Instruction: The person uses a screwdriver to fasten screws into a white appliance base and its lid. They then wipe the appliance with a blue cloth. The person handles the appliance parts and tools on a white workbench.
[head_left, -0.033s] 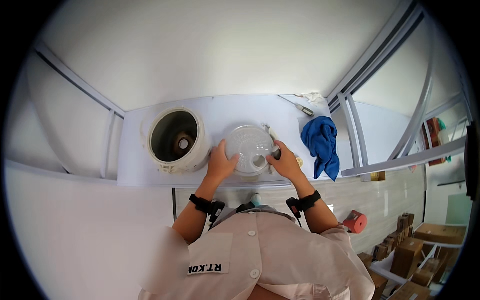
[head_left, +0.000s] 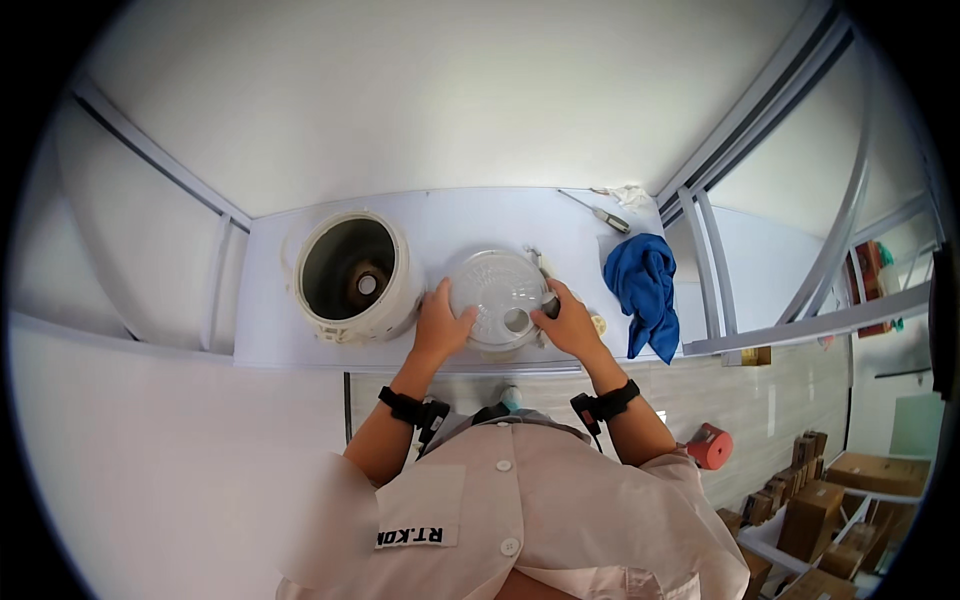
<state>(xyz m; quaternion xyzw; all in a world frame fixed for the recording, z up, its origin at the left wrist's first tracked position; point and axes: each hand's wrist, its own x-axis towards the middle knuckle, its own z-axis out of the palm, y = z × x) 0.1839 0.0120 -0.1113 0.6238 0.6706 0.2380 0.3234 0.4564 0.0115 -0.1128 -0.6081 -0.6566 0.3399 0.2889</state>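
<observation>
A round, translucent whitish lid [head_left: 492,290] with a round hole near its lower right lies at the middle of the table. My left hand [head_left: 442,325] grips its left rim, thumb on the top face. On the opposite rim, by the hole, my right hand [head_left: 570,320] holds it with bent fingers. Both hands' fingertips are partly hidden beneath the rim. To the left stands a cream rice cooker body [head_left: 400,290], uncovered, showing a dark inside and a brownish bottom with a pale round disc. Small pieces next to the lid's right side are too indistinct to name.
A screwdriver [head_left: 612,220] lies at the table's far right, beside crumpled white material [head_left: 630,197]. Nearer sits a bunched blue cloth [head_left: 640,285]. Grey frame bars [head_left: 708,262] border the white table [head_left: 290,352]. A red roll [head_left: 710,447] and cardboard boxes [head_left: 812,515] are off to the right.
</observation>
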